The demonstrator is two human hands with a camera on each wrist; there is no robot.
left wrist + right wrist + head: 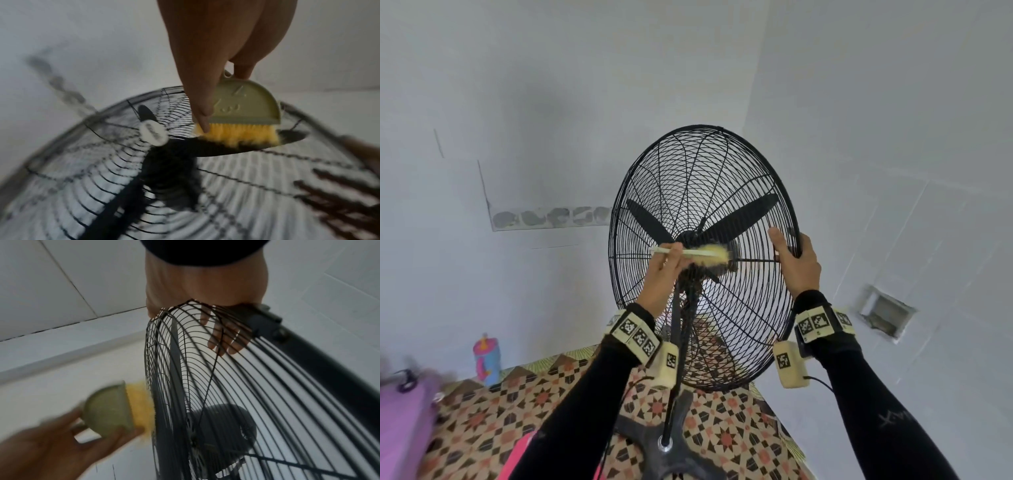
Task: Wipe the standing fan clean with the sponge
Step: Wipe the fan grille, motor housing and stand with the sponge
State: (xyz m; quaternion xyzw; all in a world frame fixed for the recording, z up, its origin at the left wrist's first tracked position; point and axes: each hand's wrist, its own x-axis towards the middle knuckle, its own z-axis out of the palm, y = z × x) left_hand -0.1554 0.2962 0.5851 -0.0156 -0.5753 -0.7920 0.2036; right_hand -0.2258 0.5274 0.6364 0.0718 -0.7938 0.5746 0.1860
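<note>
A black standing fan (702, 192) with a round wire cage and dark blades stands in front of me, tilted back. My left hand (662, 274) grips a small hand brush (698, 253) with a pale green back (244, 104) and yellow bristles (236, 133). The bristles press on the cage near the hub, as the right wrist view also shows at the brush (115, 410). My right hand (796, 260) grips the cage rim on the right, thumb in front and fingers (226, 339) curled behind the wires. No sponge is in view.
The fan's pole and cross base (664, 442) stand on a patterned floor mat (500, 404). A colourful bottle (487, 359) stands by the wall at left, next to a purple object (400, 428). White walls close in behind, with a recessed opening (887, 313) at right.
</note>
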